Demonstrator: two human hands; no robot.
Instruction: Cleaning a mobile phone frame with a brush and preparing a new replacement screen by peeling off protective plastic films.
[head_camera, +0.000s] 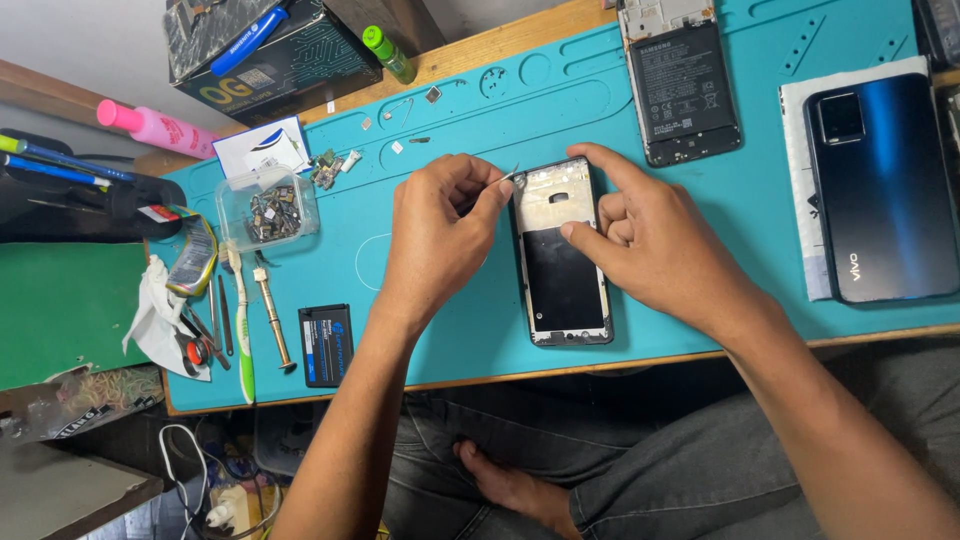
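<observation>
An opened phone frame with its back off lies on the teal work mat, in the middle. My left hand pinches thin metal tweezers whose tip touches the frame's top left corner. My right hand rests on the frame's right side, with the index finger at the top edge and the thumb pressed on the dark inner panel.
Another opened phone showing its battery lies at the back. A dark blue phone back cover sits on white paper at the right. At the left are a clear tub of small parts, a small battery, a screwdriver, a toothbrush and a dark box.
</observation>
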